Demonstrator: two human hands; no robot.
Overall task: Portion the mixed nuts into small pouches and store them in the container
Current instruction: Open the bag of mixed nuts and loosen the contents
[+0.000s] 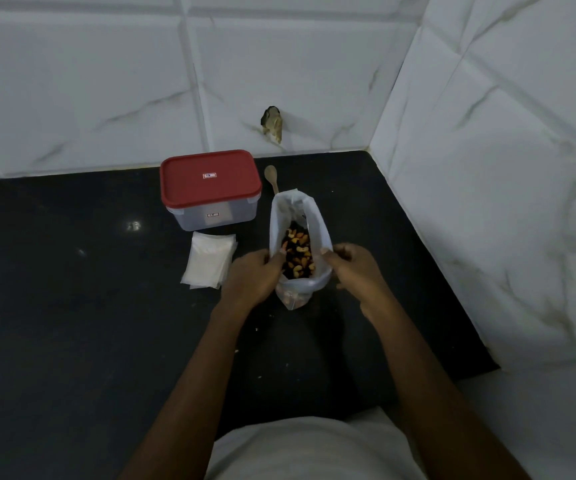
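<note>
We stand at a dark surface [71, 306] set into a corner of white marbled tile wall [106, 81]. Both our hands hold a clear plastic bag [314, 220] that stands upright on the surface, its mouth pulled wide. Our left hand [255, 277] has its grip pinched on the bag's left rim, with a fingertip just inside the opening. Our right hand [352, 268] has its grip pinched on the right rim, thumb against the plastic. The mixed nuts [298, 252] lie low in the bag, pale cashews among darker pieces, and more show through the folded plastic at its base.

To the left of the bag lies a stack of small white pouches [208, 259], flat on the surface and just beside our left hand. Behind the stack sits the container [210, 216], clear-walled, with its red lid [210, 178] on. A wooden spoon [271, 176] lies between the container and the bag, its handle hidden behind the bag's far rim. A few crumbs dot the surface near our left forearm. Above the spoon, a dark chipped patch [272, 124] marks the wall.
</note>
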